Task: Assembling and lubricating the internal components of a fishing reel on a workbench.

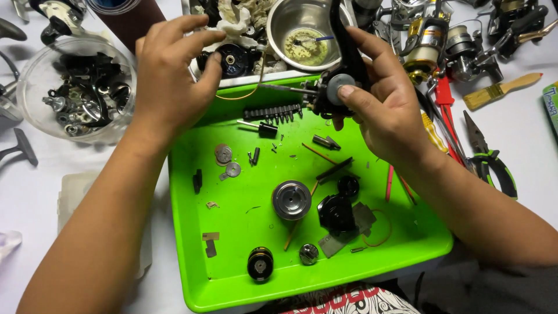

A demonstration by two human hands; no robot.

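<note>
**Black reel body held over green tray, mid-strip**

Black metal fishing reel body (340, 70) sits in our right hand (378, 110), raised above the far edge of the green tray (232, 285). Right thumb presses on the grey round cap at its side, fingers wrap the stem behind it; a thin shaft sticks out to the left. Our left hand (171, 75) hovers just beside that shaft, fingers curled and loosely spread, pinching nothing we can make out; it is near a black round part (232, 58) in the white tray (232, 79) behind.

We judge this as a parts-handling step on the reel body, with many pieces already laid out. The next move seems to call for a steady right grip while the left fingers close on something small near the shaft.

On the green tray: silver spool (292, 199), black rotor piece (336, 214), two washers (228, 161), black knob (260, 263), row of bits (273, 111). Beyond: steel bowl (285, 23) with yellowish grease, glass bowl (35, 81) of dark parts at left, more reels (447, 46), brush (503, 90), pliers (491, 157) at right.
</note>
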